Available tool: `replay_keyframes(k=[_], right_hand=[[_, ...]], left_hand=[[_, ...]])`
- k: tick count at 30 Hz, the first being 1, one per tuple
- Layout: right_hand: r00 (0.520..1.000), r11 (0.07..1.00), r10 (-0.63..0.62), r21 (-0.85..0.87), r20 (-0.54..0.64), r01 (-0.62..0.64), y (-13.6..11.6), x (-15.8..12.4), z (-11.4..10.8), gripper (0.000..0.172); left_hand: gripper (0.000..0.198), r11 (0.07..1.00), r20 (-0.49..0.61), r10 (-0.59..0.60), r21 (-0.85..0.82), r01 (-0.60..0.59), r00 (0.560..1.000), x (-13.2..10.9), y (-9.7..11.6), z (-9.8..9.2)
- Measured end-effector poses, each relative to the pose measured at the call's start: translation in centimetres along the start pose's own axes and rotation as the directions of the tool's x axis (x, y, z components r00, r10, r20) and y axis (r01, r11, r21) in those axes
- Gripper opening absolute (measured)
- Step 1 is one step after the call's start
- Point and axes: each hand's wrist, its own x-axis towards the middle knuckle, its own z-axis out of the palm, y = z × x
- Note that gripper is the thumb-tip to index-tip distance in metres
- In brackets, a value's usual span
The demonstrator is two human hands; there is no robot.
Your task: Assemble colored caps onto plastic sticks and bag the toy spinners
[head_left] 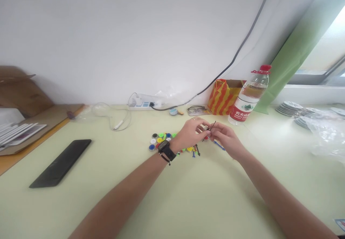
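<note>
My left hand (190,134), with a black watch on its wrist, is closed with fingertips pinched on a small piece showing white and red. Facing it, my right hand (228,139) is closed too, its fingertips on a thin dark stick (213,125). The fingers partly hide both pieces, so I cannot tell if they are joined. Under and beside my left hand lie several small round coloured discs (152,147), some hidden by the wrist. A blue peg (193,154) and a black peg (198,150) are near them. A blue strip (219,145) lies under my right hand.
A water bottle (248,99) and a striped bag (222,97) stand at the back right. Eyeglasses (198,108) and a power strip (140,102) are by the wall. A black flat case (60,163) lies left. Stacked discs (289,108) and clear plastic (327,133) sit right.
</note>
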Motion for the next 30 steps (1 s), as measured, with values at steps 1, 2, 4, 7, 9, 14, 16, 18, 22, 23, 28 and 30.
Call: replay_keyframes(k=[1, 2, 4, 7, 9, 14, 16, 18, 22, 23, 28, 30], right_hand=[[1.0, 1.0, 0.012, 0.01, 0.002, -0.012, 0.0, 0.0, 0.0, 0.022], [1.0, 0.999, 0.03, 0.024, 0.006, -0.031, -0.1, 0.0, 0.0, 0.022], [0.997, 0.996, 0.066, 0.062, 0.035, -0.069, -0.2, 0.0, 0.1, 0.023], [0.992, 0.988, 0.083, 0.122, 0.096, -0.094, -0.4, -0.1, 0.1, 0.022], [0.991, 0.985, 0.082, 0.146, 0.108, -0.098, -0.5, -0.2, 0.2, 0.019], [0.994, 0.998, 0.062, 0.022, 0.094, -0.064, -0.8, -0.3, 0.3, 0.01], [0.997, 0.991, 0.045, -0.13, 0.059, -0.037, -0.8, -0.2, 0.1, 0.011], [1.0, 0.945, -0.013, -0.327, -0.018, 0.006, -0.5, 0.0, -0.6, 0.022], [0.982, 0.722, -0.169, -0.689, -0.089, 0.062, 1.0, 0.8, -2.6, 0.035], [0.984, 0.669, -0.165, -0.741, -0.071, 0.058, 1.5, 0.9, -3.0, 0.036], [0.991, 0.515, -0.13, -0.856, -0.024, 0.046, 2.0, 1.0, -4.9, 0.027], [0.979, 0.491, -0.193, -0.87, -0.061, 0.043, 1.6, 1.2, -5.8, 0.029]], left_hand=[[0.02, 1.0, 0.014, 0.0, 0.009, 0.0, 1.0, 0.0, 0.0, -0.1], [0.019, 1.0, 0.022, -0.002, 0.017, 0.001, 1.0, 0.0, 0.1, -0.1], [0.017, 0.999, 0.022, -0.003, 0.033, 0.002, 1.0, 0.0, 0.1, -0.2], [0.018, 0.999, 0.033, -0.005, 0.032, 0.003, 0.999, 0.0, 0.1, -0.2], [0.019, 1.0, 0.06, 0.003, 0.028, -0.005, 0.998, -0.1, 0.2, -0.2], [0.016, 0.993, 0.11, 0.026, 0.111, -0.038, 0.994, -0.2, 1.0, -0.3], [0.012, 0.992, 0.11, 0.008, 0.123, -0.022, 0.994, -0.3, 1.2, -0.4], [0.01, 0.991, 0.132, -0.021, 0.137, 0.003, 0.991, -0.5, 1.2, -0.2], [0.013, 0.977, 0.255, -0.033, 0.213, -0.023, 0.966, -1.1, 0.8, 0.7], [0.008, 0.97, 0.288, -0.022, 0.239, -0.05, 0.957, -1.3, 0.6, 1.0], [0.002, 0.888, 0.415, -0.027, 0.428, -0.17, 0.909, -1.8, -0.1, 1.4], [0.003, 0.856, 0.412, -0.014, 0.476, -0.202, 0.911, -1.7, -0.2, 0.9]])
